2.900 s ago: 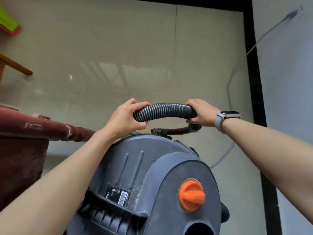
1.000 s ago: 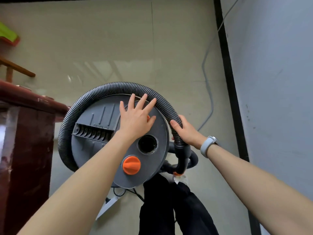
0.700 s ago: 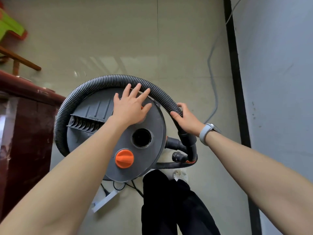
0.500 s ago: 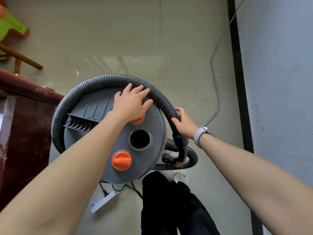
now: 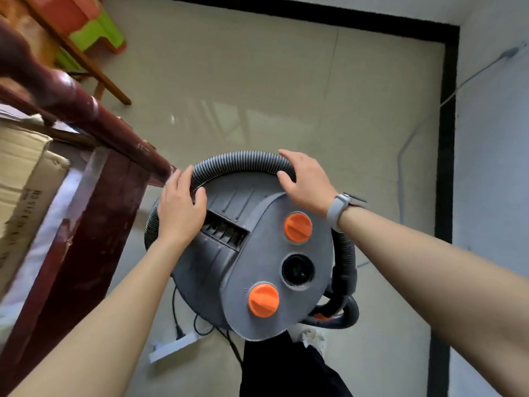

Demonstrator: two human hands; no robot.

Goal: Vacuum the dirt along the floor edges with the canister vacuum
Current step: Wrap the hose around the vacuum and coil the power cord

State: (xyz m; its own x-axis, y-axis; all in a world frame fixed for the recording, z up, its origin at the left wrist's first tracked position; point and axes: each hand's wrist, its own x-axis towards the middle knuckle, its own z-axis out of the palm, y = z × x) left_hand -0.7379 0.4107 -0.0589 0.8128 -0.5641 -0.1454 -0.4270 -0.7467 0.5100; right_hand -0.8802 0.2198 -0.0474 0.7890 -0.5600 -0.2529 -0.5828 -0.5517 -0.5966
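Observation:
A grey canister vacuum (image 5: pixel 229 270) stands on the tiled floor below me, seen from above, with two orange knobs (image 5: pixel 297 227) and a round black port on its lid. A ribbed grey hose (image 5: pixel 243 161) lies coiled around the lid's rim. My left hand (image 5: pixel 180 207) grips the hose at the lid's left side, fingers over it and thumb under. My right hand (image 5: pixel 306 181), with a grey watch on the wrist, curls over the hose at the top right. The hose's lower end loops at the right of the canister.
A dark red wooden table (image 5: pixel 86 179) with a cardboard box (image 5: pixel 23 179) stands close on the left. A white wall with black skirting (image 5: pixel 445 167) runs on the right, a grey cable along it. A white power strip (image 5: pixel 171 346) lies on the floor. Green stools (image 5: pixel 94 32) far left.
My left hand left the lid's top and took the hose at the left. My right hand moved up along the hose to the top right. The view tilted toward the far wall.

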